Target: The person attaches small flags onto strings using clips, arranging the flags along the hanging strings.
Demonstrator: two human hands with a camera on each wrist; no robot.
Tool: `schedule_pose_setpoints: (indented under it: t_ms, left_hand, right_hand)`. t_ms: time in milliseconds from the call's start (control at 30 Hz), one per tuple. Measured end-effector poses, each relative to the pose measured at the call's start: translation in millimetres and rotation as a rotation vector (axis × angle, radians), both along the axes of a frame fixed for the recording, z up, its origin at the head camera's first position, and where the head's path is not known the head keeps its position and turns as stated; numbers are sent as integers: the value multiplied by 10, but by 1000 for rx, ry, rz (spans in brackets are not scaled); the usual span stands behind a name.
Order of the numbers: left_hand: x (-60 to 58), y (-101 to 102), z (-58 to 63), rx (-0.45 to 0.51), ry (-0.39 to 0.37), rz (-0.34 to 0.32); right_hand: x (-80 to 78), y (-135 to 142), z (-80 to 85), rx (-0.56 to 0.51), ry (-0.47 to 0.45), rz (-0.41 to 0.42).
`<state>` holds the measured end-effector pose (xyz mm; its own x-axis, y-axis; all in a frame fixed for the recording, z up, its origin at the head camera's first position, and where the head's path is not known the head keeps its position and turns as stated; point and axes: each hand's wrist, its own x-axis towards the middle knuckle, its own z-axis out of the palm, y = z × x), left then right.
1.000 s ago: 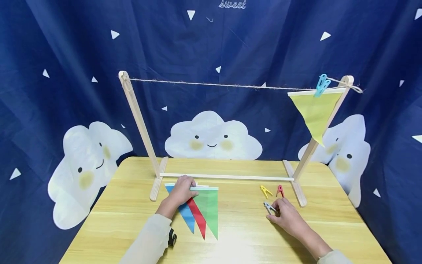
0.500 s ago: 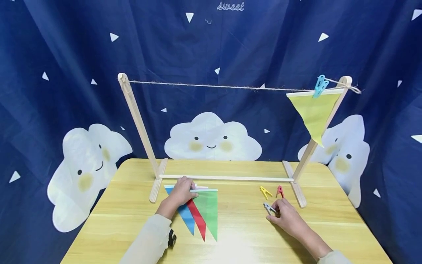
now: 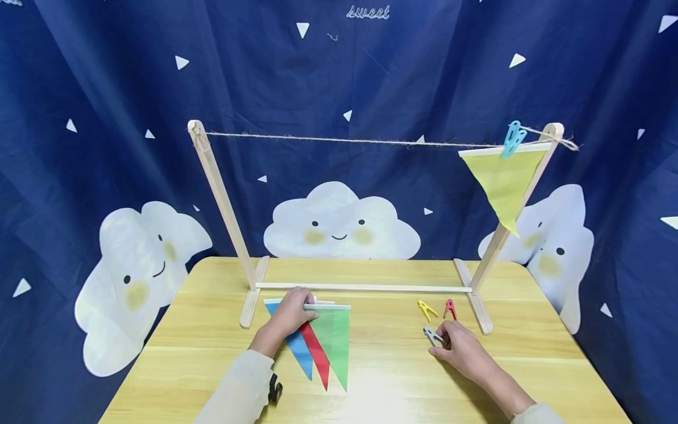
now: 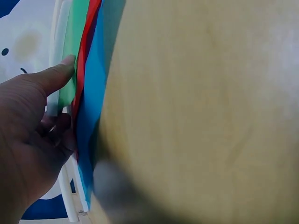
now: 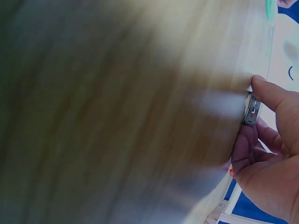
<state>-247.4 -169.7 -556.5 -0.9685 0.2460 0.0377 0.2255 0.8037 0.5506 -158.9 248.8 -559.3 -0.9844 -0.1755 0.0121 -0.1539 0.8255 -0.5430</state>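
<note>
My left hand [image 3: 290,312] pinches the white top edge of a green pennant [image 3: 335,341], the thumb lying on its face in the left wrist view. Under the green one, a red pennant [image 3: 316,353] and a blue pennant [image 3: 301,352] are fanned out to the left on the table. Over at the right, the thumb and fingers of my right hand [image 3: 462,347] grip a grey clothespin [image 3: 432,335] close above the tabletop. The right wrist view shows the clothespin [image 5: 252,109] between thumb and fingers.
A wooden stand [image 3: 225,206] carries a string [image 3: 339,139] between two posts. A yellow pennant [image 3: 503,182] hangs at its right end from a blue clothespin [image 3: 512,140]. Yellow [image 3: 426,310] and red clothespins [image 3: 450,309] lie beyond my right hand. A low white bar [image 3: 365,287] joins the posts.
The head view has tilted up slightly. The tips of the red and green pennants have shifted a little to the left. My right hand keeps its grip on the grey clothespin.
</note>
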Motion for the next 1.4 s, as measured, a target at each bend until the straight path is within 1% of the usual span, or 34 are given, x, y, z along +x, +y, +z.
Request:
schedule_pose_setpoints:
  t_ms: [133, 367, 467, 667, 900, 1067, 1233, 1400]
  left_hand:
    - [17, -13, -18, 33, 14, 17]
    - [35, -35, -41, 107, 69, 8]
    - [54, -35, -32, 152, 75, 7]
    - [99, -17, 32, 262, 29, 29]
    - [124, -2, 60, 366, -29, 32]
    - [137, -2, 67, 436, -28, 35]
    - [158, 1, 68, 468, -29, 47]
    - [175, 23, 92, 510, -42, 74]
  right_hand:
    - [5, 7, 10, 3, 4, -3]
    - [7, 15, 43, -1, 11, -9]
    - [12, 16, 59, -7, 10, -13]
    - [16, 22, 65, -27, 24, -26]
    - [-2, 25, 73, -41, 103, -19]
    - [-9, 19, 106, -60, 138, -21]
    - [-35, 29, 169, -80, 186, -11]
    - [-87, 51, 261, -83, 218, -12]
